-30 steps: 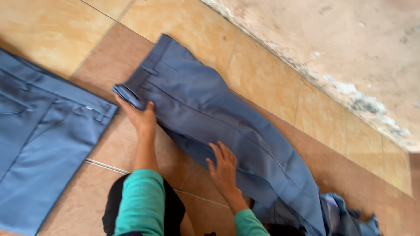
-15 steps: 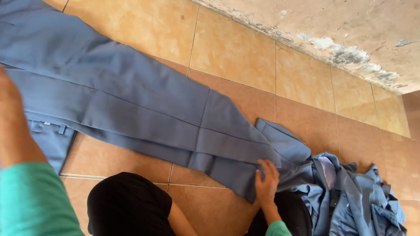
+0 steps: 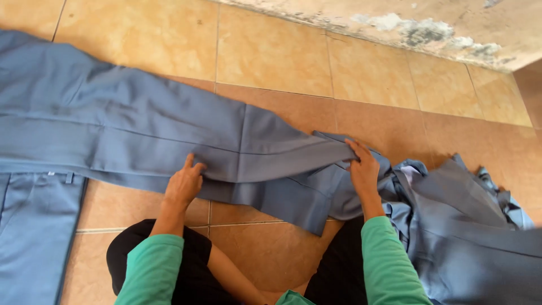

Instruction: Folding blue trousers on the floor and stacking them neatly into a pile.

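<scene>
Head view, only one. Trousers (image 3: 169,135) run off the left edge, so the waist end is cut off; a second pair (image 3: 34,237) at lower left is cut by the left and bottom edges. The pile (image 3: 468,237) at right is a crumpled heap running out of frame, count of garments in it impossible to tell. Palms and most fingertips of both hands are hidden against the cloth.

Trousers lie flat on the tile floor (image 3: 271,56), legs stretched from far left to the hem end between the two hands. Left hand (image 3: 183,183) presses down on the near edge of the leg, fingers bent, cloth directly under it; a pinch or just a press, cannot tell. Right hand (image 3: 364,169) pinches the hem end, fingers closed on the fabric, pile just right of it and touching its wrist side. Second pair sits left of and below the left hand, apart from it.

Count: two hands, two laid-out trousers, one pile.
</scene>
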